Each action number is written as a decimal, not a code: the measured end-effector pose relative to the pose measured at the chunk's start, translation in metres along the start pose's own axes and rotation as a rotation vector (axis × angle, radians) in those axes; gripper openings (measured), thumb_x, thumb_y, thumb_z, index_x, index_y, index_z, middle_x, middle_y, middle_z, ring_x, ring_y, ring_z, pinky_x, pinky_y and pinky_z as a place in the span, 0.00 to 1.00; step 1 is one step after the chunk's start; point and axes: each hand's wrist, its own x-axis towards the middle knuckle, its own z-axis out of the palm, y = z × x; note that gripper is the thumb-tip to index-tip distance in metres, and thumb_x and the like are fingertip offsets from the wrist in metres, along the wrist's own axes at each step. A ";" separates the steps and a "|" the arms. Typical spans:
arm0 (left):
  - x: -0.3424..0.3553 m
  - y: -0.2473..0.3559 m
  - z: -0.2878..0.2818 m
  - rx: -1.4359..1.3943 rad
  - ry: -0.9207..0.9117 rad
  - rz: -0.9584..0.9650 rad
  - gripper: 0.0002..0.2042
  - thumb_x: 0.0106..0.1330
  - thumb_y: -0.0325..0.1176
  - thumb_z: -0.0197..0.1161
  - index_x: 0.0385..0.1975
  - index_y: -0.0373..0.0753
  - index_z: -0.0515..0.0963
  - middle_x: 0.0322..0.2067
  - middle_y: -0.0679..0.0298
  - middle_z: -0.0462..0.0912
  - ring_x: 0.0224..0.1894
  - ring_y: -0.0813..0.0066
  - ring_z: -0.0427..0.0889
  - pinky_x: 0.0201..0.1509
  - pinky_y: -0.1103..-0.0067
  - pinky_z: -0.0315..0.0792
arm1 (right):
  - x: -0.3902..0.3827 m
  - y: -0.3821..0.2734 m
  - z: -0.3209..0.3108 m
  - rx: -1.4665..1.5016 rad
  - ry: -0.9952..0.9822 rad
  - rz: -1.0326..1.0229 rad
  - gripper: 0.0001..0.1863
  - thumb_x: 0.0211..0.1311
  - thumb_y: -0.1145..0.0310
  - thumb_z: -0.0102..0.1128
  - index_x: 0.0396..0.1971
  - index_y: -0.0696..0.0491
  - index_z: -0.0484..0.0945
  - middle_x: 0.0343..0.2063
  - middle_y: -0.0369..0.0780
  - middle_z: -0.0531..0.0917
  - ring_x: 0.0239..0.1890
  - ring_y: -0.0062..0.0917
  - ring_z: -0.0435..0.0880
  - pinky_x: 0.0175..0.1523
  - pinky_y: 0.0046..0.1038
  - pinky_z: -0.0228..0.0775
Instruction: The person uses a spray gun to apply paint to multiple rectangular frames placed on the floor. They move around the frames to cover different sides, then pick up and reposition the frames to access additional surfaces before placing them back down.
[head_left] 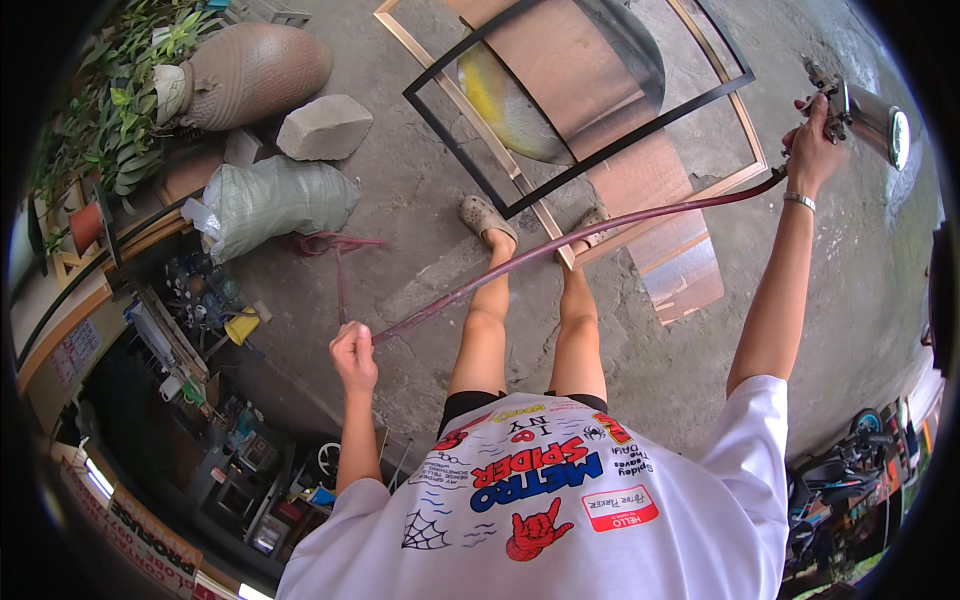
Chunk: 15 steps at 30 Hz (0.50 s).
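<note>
My right hand (815,155), raised at the right, is closed round a metal spray gun (840,105) with a silver cup (882,128). A dark red hose (560,243) runs from the gun across in front of my legs. At the left, my left hand (356,357) is closed round this hose; its slack hangs down toward the ground. Beyond my feet, a black rectangular frame (640,132) lies over a light wooden frame (752,135). A plywood strip (600,90) lies beneath them, partly over a round dark and yellow piece (505,110).
Beside the frames at the left are a concrete block (325,127), a stuffed pale green sack (285,205) and a large brown clay jar (260,75) near plants. Loose hose (330,242) lies on the concrete ground. Cluttered shelves stand lower left; a motorcycle (840,465) is lower right.
</note>
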 end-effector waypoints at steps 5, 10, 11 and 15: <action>0.022 -0.074 -0.078 -0.074 0.286 -0.177 0.26 0.80 0.39 0.48 0.14 0.35 0.63 0.14 0.69 0.63 0.19 0.80 0.62 0.25 0.75 0.52 | -0.113 -0.016 0.090 0.079 -0.237 0.086 0.24 0.71 0.50 0.63 0.33 0.59 0.86 0.21 0.36 0.85 0.19 0.17 0.80 0.25 0.24 0.68; 0.071 -0.118 -0.158 -0.141 0.380 -0.106 0.27 0.81 0.41 0.47 0.13 0.39 0.62 0.14 0.71 0.61 0.20 0.84 0.58 0.26 0.78 0.49 | -0.254 -0.047 0.151 0.083 -0.470 0.141 0.22 0.66 0.53 0.70 0.30 0.61 0.85 0.17 0.36 0.81 0.21 0.16 0.75 0.30 0.25 0.69; 0.077 -0.126 -0.172 -0.142 0.398 -0.082 0.27 0.81 0.41 0.48 0.13 0.39 0.61 0.14 0.71 0.62 0.20 0.84 0.58 0.27 0.78 0.48 | -0.280 -0.057 0.156 0.101 -0.545 0.162 0.21 0.66 0.55 0.70 0.32 0.62 0.84 0.16 0.36 0.78 0.20 0.17 0.72 0.28 0.27 0.68; 0.101 -0.157 -0.214 -0.193 0.411 -0.120 0.27 0.81 0.40 0.49 0.13 0.39 0.61 0.15 0.70 0.63 0.20 0.82 0.58 0.28 0.78 0.50 | -0.354 -0.093 0.156 0.120 -0.723 0.087 0.15 0.62 0.63 0.71 0.31 0.61 0.81 0.17 0.47 0.76 0.18 0.31 0.72 0.28 0.33 0.68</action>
